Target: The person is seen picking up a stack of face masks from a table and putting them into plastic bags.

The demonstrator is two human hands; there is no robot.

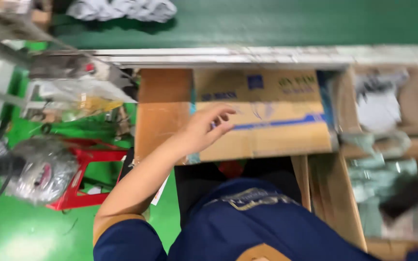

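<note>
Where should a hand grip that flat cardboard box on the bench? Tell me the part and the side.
Grip the box by its near long edge, coming from the person's side. It lies flat with that edge overhanging the dark gap, so fingers fit under it. The left hand hovers open over its left end; the picture is blurred, so contact is unclear.

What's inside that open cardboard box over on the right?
The open box holds something white and dark, too blurred to identify. Its walls hide its lower part. The left hand hovers over the flattened cardboard, holding nothing.
</note>
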